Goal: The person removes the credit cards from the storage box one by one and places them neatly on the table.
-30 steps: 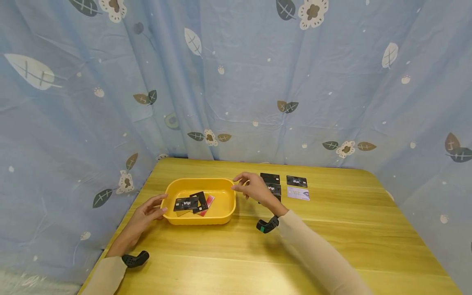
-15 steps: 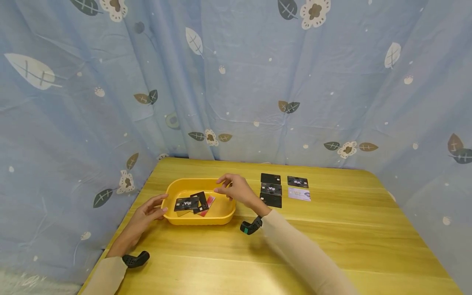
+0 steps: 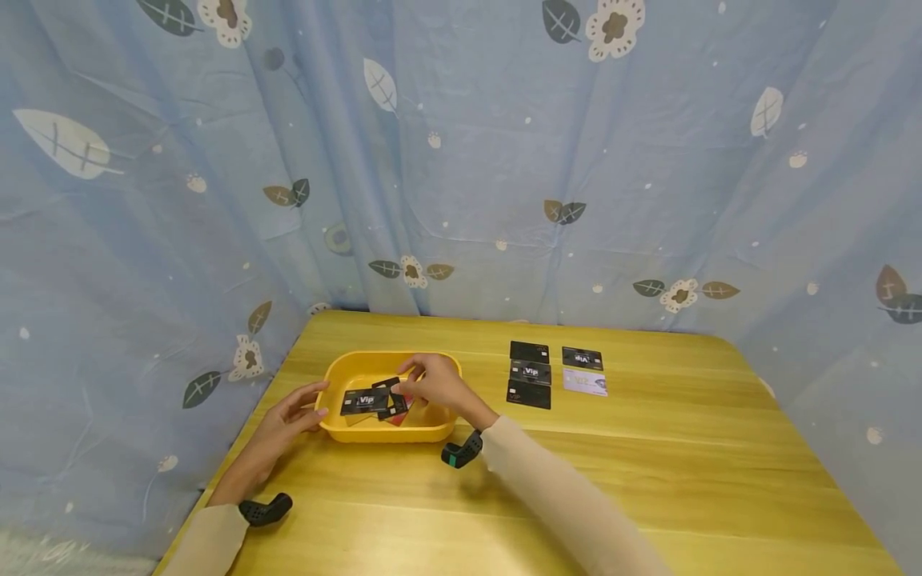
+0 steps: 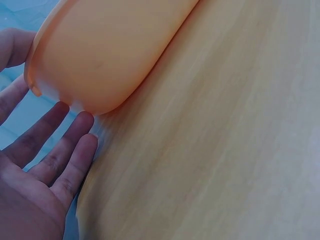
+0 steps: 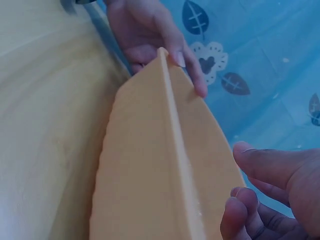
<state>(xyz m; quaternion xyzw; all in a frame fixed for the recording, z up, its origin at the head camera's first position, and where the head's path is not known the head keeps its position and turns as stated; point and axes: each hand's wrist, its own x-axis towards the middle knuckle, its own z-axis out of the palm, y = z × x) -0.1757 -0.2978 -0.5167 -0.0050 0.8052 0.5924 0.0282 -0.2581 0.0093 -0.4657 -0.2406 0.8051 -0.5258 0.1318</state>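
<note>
Right hand point(image 3: 435, 382) shifted left, smooth round-cornered yellow tray point(image 3: 389, 435), thin cards point(image 3: 363, 401) inside

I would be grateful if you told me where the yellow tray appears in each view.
Head: the tray lies left of centre, below mid-height.
Left wrist: the tray, looking orange here, fills much of the upper left.
Right wrist: the tray runs from upper centre to the bottom edge.
Shared landmark: the left hand, at one end of it in all three.
</note>
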